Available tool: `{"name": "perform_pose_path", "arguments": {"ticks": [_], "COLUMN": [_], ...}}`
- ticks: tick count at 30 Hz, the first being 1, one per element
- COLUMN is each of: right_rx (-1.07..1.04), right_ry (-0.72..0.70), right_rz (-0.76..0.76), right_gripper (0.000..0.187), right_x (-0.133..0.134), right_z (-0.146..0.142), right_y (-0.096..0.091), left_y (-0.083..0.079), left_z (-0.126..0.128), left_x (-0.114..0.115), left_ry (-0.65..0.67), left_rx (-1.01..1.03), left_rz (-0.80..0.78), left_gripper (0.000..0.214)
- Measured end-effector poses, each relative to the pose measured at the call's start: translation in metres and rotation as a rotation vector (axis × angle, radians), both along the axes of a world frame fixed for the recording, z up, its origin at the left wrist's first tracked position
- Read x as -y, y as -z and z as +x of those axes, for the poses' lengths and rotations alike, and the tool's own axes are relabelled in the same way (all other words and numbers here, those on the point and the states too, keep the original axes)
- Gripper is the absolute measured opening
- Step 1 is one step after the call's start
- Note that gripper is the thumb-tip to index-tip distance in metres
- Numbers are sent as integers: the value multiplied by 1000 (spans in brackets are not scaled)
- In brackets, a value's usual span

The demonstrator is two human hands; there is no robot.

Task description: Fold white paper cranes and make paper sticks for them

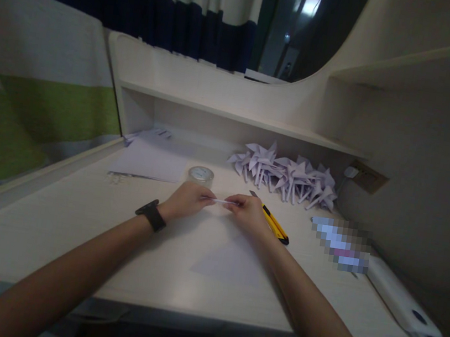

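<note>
My left hand [187, 199] and my right hand [246, 211] meet over the middle of the desk [74, 225]. Each pinches one end of a thin rolled strip of white paper [219, 201] held between them. A black watch band sits on my left wrist. A roll of clear tape [201, 175] stands just behind my left hand. A yellow utility knife [274, 225] lies right beside my right hand. A flat white sheet [232, 261] lies on the desk below my hands.
A heap of several white paper pinwheels [286, 176] lies at the back right under a shelf [236, 115]. Paper sheets [151, 158] lie at the back left. A white power bank with cable [399, 299] rests at the right edge.
</note>
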State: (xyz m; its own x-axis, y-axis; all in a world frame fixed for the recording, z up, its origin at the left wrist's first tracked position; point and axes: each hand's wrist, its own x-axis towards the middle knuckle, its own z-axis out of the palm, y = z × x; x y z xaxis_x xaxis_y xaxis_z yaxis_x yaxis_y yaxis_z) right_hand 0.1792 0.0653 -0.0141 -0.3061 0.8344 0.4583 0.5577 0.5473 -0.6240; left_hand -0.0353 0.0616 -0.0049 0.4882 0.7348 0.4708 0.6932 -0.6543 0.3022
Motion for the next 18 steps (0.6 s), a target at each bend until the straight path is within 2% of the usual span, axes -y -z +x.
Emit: {"name": "perform_pose_path", "arguments": {"ticks": [4, 8, 11, 14, 18], "right_rx": [78, 134, 174, 216, 139], "right_ry": [101, 161, 118, 59, 77], "right_rz": [53, 128, 266, 400, 495], "right_gripper": [11, 8, 8, 7, 8], "right_x": [-1, 9, 20, 27, 27], "right_z": [6, 8, 9, 13, 20], "right_y": [-4, -7, -4, 2, 9], "left_y": [3, 8, 10, 9, 5], "left_z": [-2, 4, 11, 16, 17], "left_x": [-1, 6, 12, 17, 22], "left_ry": [-38, -37, 15, 40, 13], "left_rx": [1, -43, -121, -202, -228], "left_rz": [65, 237, 362, 406, 485], "left_gripper": [20, 21, 22, 20, 18]}}
